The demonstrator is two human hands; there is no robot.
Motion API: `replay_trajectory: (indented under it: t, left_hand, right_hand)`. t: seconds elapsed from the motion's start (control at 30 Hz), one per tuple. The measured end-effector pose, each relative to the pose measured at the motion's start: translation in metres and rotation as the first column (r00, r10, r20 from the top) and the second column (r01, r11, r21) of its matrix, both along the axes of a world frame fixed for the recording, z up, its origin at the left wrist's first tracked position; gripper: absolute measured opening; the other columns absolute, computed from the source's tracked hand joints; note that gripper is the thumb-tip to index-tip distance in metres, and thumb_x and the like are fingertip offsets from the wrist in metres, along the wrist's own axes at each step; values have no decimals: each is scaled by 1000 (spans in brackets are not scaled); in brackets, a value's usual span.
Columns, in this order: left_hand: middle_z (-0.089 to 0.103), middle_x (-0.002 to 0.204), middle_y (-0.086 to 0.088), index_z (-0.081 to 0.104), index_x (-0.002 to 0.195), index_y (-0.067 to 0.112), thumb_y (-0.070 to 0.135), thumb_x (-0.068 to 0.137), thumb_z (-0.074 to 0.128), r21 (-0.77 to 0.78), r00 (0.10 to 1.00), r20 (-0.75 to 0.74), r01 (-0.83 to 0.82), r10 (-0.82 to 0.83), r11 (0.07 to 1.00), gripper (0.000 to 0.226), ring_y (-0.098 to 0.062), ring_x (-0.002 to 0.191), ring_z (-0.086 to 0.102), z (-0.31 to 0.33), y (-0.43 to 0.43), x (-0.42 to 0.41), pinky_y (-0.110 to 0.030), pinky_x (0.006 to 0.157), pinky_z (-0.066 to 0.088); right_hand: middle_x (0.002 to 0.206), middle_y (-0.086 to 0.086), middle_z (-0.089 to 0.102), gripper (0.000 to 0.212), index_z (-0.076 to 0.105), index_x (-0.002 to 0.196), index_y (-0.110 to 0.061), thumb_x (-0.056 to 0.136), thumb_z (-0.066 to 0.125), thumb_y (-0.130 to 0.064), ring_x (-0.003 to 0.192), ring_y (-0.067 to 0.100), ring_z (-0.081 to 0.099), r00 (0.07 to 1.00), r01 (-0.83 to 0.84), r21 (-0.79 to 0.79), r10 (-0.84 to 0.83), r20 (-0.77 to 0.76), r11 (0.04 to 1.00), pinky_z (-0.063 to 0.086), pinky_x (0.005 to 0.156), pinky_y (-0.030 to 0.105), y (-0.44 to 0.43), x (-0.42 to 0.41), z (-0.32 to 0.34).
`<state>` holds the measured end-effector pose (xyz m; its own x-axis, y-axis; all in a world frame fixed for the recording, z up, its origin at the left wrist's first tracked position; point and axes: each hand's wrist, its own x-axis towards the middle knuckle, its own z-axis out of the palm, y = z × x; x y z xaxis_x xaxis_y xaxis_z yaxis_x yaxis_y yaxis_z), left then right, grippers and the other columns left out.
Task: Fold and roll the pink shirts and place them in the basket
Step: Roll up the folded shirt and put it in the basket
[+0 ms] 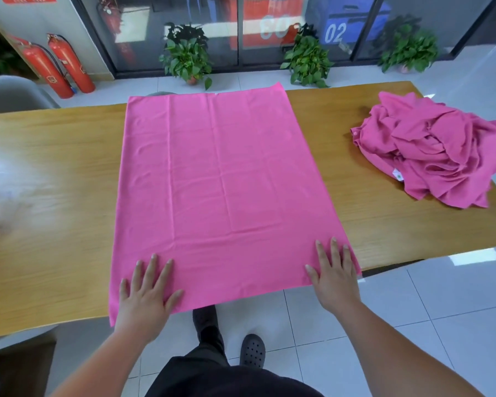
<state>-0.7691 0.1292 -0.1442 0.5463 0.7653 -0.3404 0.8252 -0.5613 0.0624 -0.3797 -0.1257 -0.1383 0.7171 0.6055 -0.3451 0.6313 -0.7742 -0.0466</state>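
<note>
**Both hands flat on the near end of a spread pink shirt**

A pink shirt point(221, 181) lies smoothed out as a long rectangle across the middle of the wooden desk point(55, 173). Its sleeves and collar are not visible from this side. Faint crease lines run along and across it. Its far end reaches the far edge of the desk, and its near hem lies along the near edge, right in front of the person.

The left hand point(146, 293) rests palm down on the shirt's near left corner, fingers straight and spread, grasping nothing. The fingertips point up the cloth and the wrist comes in over the hem. The right hand point(334, 277) lies the same way on the near right corner, released and flat. Its little finger is just inside the shirt's right edge. A wide stretch of bare hem runs between the two hands.

To the right of the flat shirt, well apart from it, a crumpled heap of pink shirts point(430, 150) sits on the same desk, with a small white label showing at its near side. Beyond the shirt's far end, potted plants point(188, 55) stand on the tiled floor against a glass wall. Two red fire extinguishers point(69, 64) stand further left, with a grey chair point(12, 93) near them. Below the near hem, a dark perforated clog point(252, 351) shows on the tiles.
</note>
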Motion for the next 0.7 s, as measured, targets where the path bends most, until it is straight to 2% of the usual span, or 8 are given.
replay_trajectory:
  t: [0.1, 0.2, 0.27, 0.33, 0.43, 0.57, 0.63, 0.7]
  left_hand:
    - [-27, 173, 3, -16, 164, 45, 82, 97, 14, -33, 996, -13, -88, 87, 996, 82, -28, 160, -24, 2, -7, 3, -67, 128, 7]
    - [-22, 175, 1, -10, 167, 40, 79, 99, 19, -70, 986, -22, -164, 163, 984, 84, -31, 162, -16, 9, -19, 7, -68, 127, 11]
    - [-20, 176, 2, -10, 167, 41, 78, 100, 21, -83, 979, -34, -201, 199, 976, 83, -34, 162, -12, 15, -22, 0, -65, 128, 12]
    - [-17, 176, 3, -10, 166, 43, 78, 100, 24, -96, 972, -40, -233, 230, 968, 82, -37, 162, -10, 20, -19, -14, -62, 129, 14]
    - [-11, 177, 5, -7, 166, 44, 75, 100, 36, -94, 977, -52, -210, 206, 973, 84, -36, 163, -3, 28, -9, -40, -59, 128, 17]
    - [13, 176, 0, 11, 166, 40, 63, 102, 46, -66, 984, -85, -165, 159, 984, 76, -33, 159, 23, 45, 5, -47, -53, 130, 19]
    - [21, 173, -2, 15, 166, 37, 57, 101, 46, -56, 980, -90, -180, 175, 982, 75, -33, 155, 28, 52, 16, -44, -53, 130, 21]
    - [15, 175, -3, 11, 168, 37, 59, 100, 47, -54, 978, -83, -194, 189, 980, 80, -33, 159, 18, 56, 31, -42, -56, 130, 16]
  right_hand:
    - [176, 11, -13, 76, 0, 170, -30, 106, 24, -64, 161, 42, -7, 999, 43, 5, -43, 14, 999, 12, 130, 57, 18, -16, 13]
    - [175, 2, -23, 74, -9, 167, -42, 106, 25, -66, 162, 36, -11, 984, -174, 26, 174, -27, 984, 12, 128, 60, 30, -37, 16]
    - [174, -5, -24, 69, -11, 163, -50, 105, 20, -69, 162, 32, -12, 970, -236, 10, 236, -54, 972, 14, 126, 63, 33, -47, 14]
    - [177, -7, -10, 63, 3, 164, -51, 106, 20, -67, 163, 30, -2, 980, -197, 17, 197, -40, 980, 22, 125, 62, 37, -49, 14]
    - [174, -4, 15, 62, 23, 162, -43, 105, 24, -67, 158, 31, 18, 986, -165, 8, 165, -5, 986, 35, 120, 58, 45, -47, 21]
    - [153, 4, 44, 63, 47, 150, -33, 102, 25, -67, 135, 31, 45, 983, -145, -38, 148, 111, 989, 47, 106, 51, 59, -48, 27]
    - [146, 8, 49, 66, 53, 146, -28, 101, 25, -67, 130, 31, 47, 980, -146, -37, 150, 132, 989, 48, 104, 50, 69, -54, 30]
    - [157, 12, 40, 68, 46, 153, -26, 103, 27, -67, 142, 34, 39, 978, -190, -15, 190, 86, 982, 43, 114, 50, 84, -60, 30]
